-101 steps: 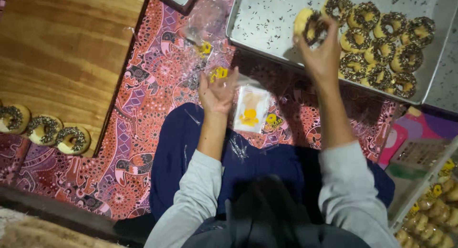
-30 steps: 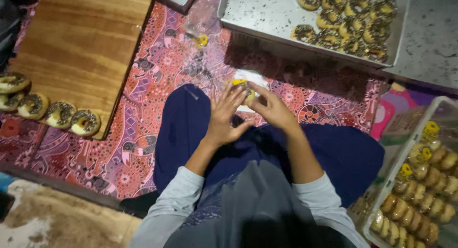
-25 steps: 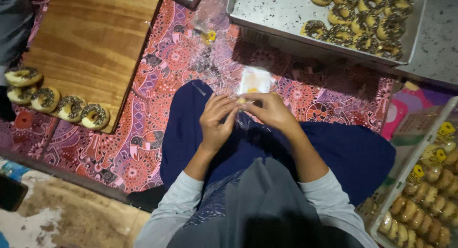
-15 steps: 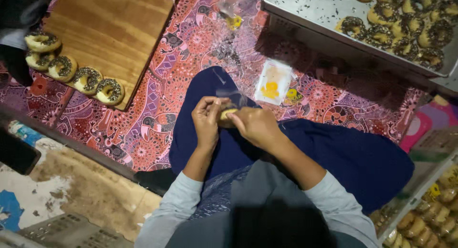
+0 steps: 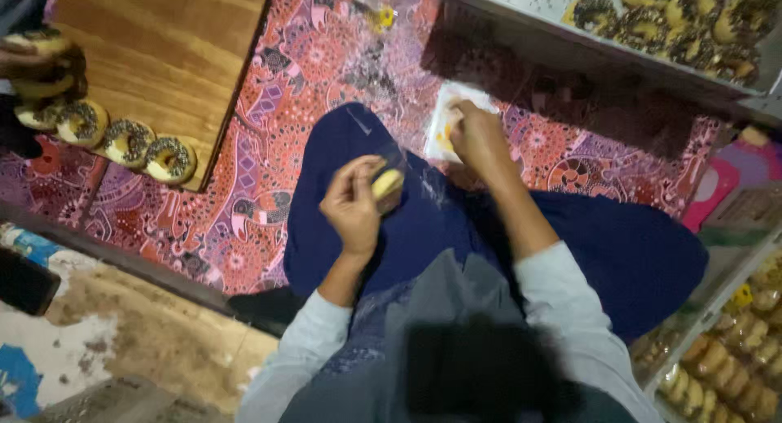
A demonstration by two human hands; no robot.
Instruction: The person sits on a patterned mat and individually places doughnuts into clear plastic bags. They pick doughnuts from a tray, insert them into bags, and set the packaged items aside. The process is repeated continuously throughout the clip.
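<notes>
Doughnut (image 5: 388, 181) in a clear wrapper, pinched in my left hand (image 5: 352, 205) over my lap.

My left fingers (image 5: 364, 167) curl round it, thumb beneath. My right hand (image 5: 476, 134) reaches ahead, fingertips bent down on the stack of wrappers (image 5: 444, 122) on the patterned cloth (image 5: 318, 61); whether they grip one, I can't tell. Beyond my right hand sits the tray of doughnuts (image 5: 554, 32).

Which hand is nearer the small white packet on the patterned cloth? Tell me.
Right. The right hand rests on the white packet; the left hand is apart over the lap, holding a bagged doughnut.
</notes>
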